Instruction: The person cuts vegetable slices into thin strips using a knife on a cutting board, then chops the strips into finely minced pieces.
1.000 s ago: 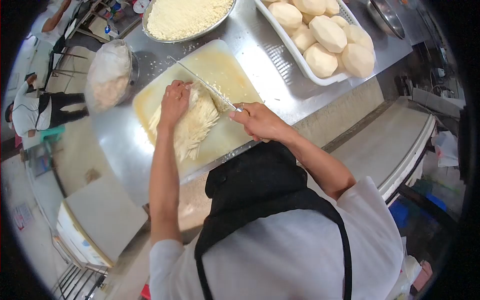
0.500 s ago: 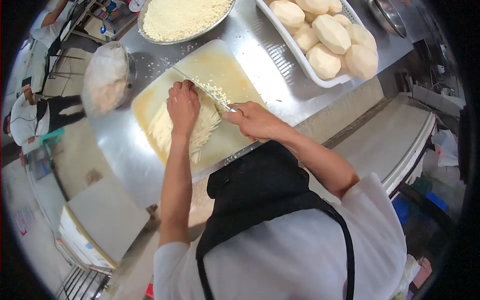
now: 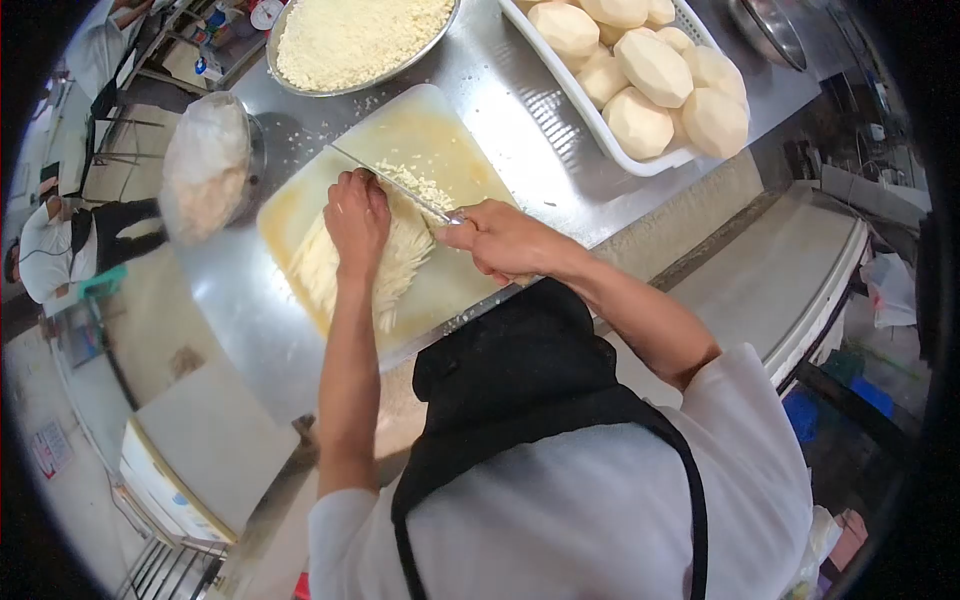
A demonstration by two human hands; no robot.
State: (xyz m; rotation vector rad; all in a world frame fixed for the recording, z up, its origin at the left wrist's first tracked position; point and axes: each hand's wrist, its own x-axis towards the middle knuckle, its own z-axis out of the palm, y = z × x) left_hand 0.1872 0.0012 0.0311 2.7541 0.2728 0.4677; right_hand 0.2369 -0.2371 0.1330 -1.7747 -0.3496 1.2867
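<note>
My right hand (image 3: 505, 241) is wrapped round the handle of a long knife (image 3: 392, 183), whose blade slants up and left across the cutting board (image 3: 460, 130). Pale strips (image 3: 400, 262) lie in a heap on the board, and my left hand (image 3: 357, 222) presses on them with bent fingers close to the blade. Small chopped bits (image 3: 425, 188) are scattered on the far side of the knife. The blade's lower edge is hidden among the strips and bits.
A metal bowl of chopped bits (image 3: 362, 40) stands beyond the board. White basket (image 3: 610, 140) with several peeled tubers at the back right; a bagged container (image 3: 207, 165) at the left; an empty-looking metal bowl (image 3: 770, 35) far right. Another person (image 3: 50, 250) stands at far left.
My left hand has moved right over the strips since the first frame, its fingers now near the blade. The knife and my right hand have shifted slightly left and down.
</note>
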